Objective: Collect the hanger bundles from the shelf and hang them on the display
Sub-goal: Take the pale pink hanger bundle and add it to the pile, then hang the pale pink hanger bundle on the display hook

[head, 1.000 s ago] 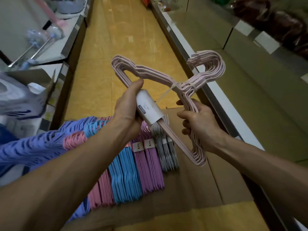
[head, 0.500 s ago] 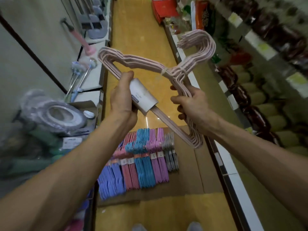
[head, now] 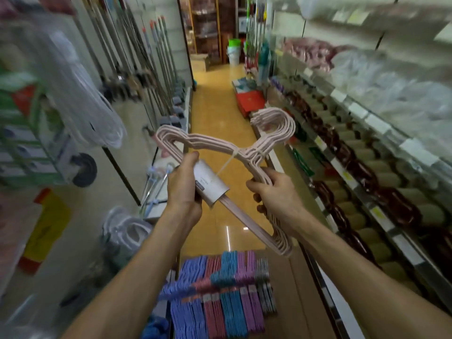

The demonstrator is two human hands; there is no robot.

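Note:
I hold a pale pink hanger bundle (head: 264, 148) in front of me at chest height, hooks pointing up and to the right. My left hand (head: 182, 189) grips its bottom bar at the white paper label sleeve (head: 211, 185). My right hand (head: 276, 194) grips the bundle's right sloping arm. A white tie binds the bundle near the neck. Below my arms, several more hanger bundles (head: 220, 294) in purple, pink, blue and grey lie side by side on brown cardboard (head: 296, 302) on the floor.
A narrow aisle with a yellow floor (head: 215, 113) runs ahead. Mops and poles (head: 151, 59) hang along the left wall. Shelves of packaged goods (head: 367, 167) line the right. Red boxes (head: 249, 101) and buckets stand further down the aisle.
My view has swung upward from the floor to the aisle ahead. The pink bundle stays in the same two-handed hold, and the floor bundles now sit lower in view.

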